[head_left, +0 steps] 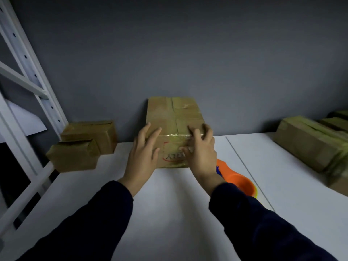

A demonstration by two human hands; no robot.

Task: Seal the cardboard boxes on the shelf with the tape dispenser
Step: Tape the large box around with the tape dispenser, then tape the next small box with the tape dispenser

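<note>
Cardboard box (169, 117) sits on the shelf (169, 204); the left hand (141, 153) lies spread on it, the right hand (201, 153) presses its tape (180, 136) with loosely bent fingers, gripping nothing. Uneven pressure could wrinkle the tape.

Shelf (169, 213): middle box (169, 117), 2 left boxes (75, 157), right boxes (305, 146), tape dispenser (237, 182)

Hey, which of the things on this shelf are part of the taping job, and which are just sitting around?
Part of the job:
centre box, with left hand and right hand on it
orange tape dispenser
front small box and rear small box, at left
boxes at right

Just there:
shelf frame
white sheet, far left
grey wall
</note>
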